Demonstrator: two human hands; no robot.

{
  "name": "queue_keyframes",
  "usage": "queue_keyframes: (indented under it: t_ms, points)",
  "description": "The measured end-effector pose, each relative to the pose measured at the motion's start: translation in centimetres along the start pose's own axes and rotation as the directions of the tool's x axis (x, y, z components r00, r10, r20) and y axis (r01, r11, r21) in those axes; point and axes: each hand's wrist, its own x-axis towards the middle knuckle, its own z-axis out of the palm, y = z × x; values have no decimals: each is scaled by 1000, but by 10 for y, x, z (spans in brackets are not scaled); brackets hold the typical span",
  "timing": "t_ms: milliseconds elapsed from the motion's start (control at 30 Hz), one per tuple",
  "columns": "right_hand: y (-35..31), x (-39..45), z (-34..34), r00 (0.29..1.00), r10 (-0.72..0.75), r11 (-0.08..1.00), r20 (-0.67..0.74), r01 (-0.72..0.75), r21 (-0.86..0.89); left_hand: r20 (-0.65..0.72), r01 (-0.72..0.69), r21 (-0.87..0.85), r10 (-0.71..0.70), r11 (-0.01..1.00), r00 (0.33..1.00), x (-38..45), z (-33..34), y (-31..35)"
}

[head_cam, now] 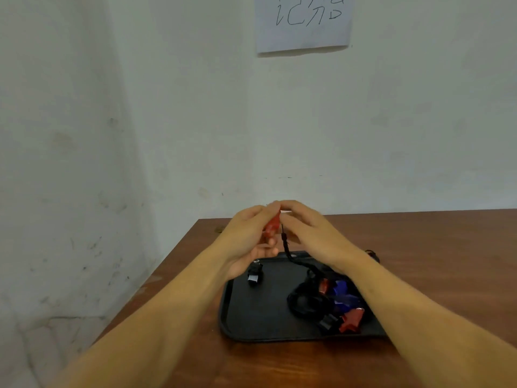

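Observation:
Both hands are raised above the far edge of a black tray (251,317). My left hand (246,236) grips a small red plastic piece (272,227). My right hand (310,231) meets it fingertip to fingertip at the top of that piece, its fingers curled on it. A thin black cord (286,247) hangs from between the hands down toward the tray. On the tray's right side lies a tangle of black cords with red and blue plastic pieces (335,301). A single small black piece (254,275) lies at the tray's left.
The tray sits on a brown wooden table (433,247) pushed against a pale wall. The table's left edge (156,275) runs diagonally close to the left forearm. A paper sheet with handwriting (303,22) hangs on the wall. A small dark object (373,254) lies past my right wrist.

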Motion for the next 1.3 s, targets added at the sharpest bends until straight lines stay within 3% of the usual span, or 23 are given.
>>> queue_keyframes:
  t_ms: [67,167,333,467,600,700,833,1067,1200,1300]
  points:
    - [4,-2,18,999,12,992,-29,-8,129,-8,25,2,-25,1000,1000,-1,-2,-6]
    - [15,-2,29,996,-15,993,-91,25,115,-5,75,10,-75,997,997,-4,-13,-17]
    - [37,4,32,984,-50,984,-172,78,161,48,71,-226,-62,972,997,1,-32,-41]
    - [48,10,34,990,-58,979,-131,83,189,122,119,-153,-100,981,987,6,-36,-64]
    - [68,19,28,998,-48,970,-35,54,237,208,55,-149,-24,987,978,18,-40,-77]
    - [83,26,24,996,-13,985,-89,29,173,159,44,-229,-7,972,987,30,-43,-83]
    - [99,33,25,979,28,980,-201,13,200,213,78,-323,-7,943,977,34,-46,-85]
    - [91,31,41,970,-107,946,-218,167,276,258,144,-548,2,824,966,31,-53,-85]
    - [88,34,45,949,-23,964,-316,105,246,312,179,-614,29,769,950,30,-58,-86]
    - [83,36,50,953,55,991,-296,-15,134,332,173,-536,18,827,943,30,-57,-88]
